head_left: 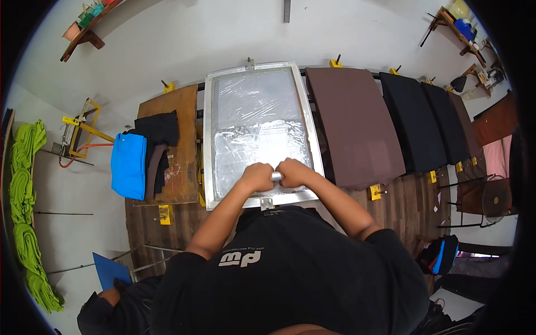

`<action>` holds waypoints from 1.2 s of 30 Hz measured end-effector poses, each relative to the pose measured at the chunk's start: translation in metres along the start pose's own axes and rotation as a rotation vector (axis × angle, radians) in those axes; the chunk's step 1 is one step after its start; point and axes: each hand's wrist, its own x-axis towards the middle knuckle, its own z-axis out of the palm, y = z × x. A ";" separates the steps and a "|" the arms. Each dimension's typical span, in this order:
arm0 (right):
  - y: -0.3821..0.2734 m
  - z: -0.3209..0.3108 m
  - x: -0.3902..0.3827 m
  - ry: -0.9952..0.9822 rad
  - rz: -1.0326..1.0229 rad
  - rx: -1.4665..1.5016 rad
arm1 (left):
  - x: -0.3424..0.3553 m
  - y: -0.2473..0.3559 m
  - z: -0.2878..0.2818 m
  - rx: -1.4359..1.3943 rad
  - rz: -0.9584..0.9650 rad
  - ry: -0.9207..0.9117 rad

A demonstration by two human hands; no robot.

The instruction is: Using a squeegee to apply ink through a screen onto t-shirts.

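My left hand and my right hand are closed side by side around a squeegee, whose silver metal handle shows between them. Its blade is hidden. Both fists are over the near part of a silver-framed printing screen, just inside its near edge. The screen's mesh has clear, wrinkled film or tape over it, with a bright reflection in the nearer half. Metal clips hold the frame at its far and near ends. What lies beneath the screen is hidden.
Right of the screen, brown fabric and black fabric cover a row of boards. A wooden board at left carries folded blue cloth and dark cloth. Lime-green garments line the left wall; another person is at lower left.
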 end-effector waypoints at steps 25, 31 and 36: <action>0.021 -0.026 0.058 0.200 0.039 -0.203 | 0.049 -0.020 -0.015 0.004 -0.052 0.321; 0.015 0.004 0.026 0.171 -0.032 -0.183 | 0.025 -0.012 0.012 0.059 0.006 0.291; -0.023 0.031 -0.023 0.044 0.046 -0.130 | -0.029 0.011 0.030 -0.011 -0.002 0.125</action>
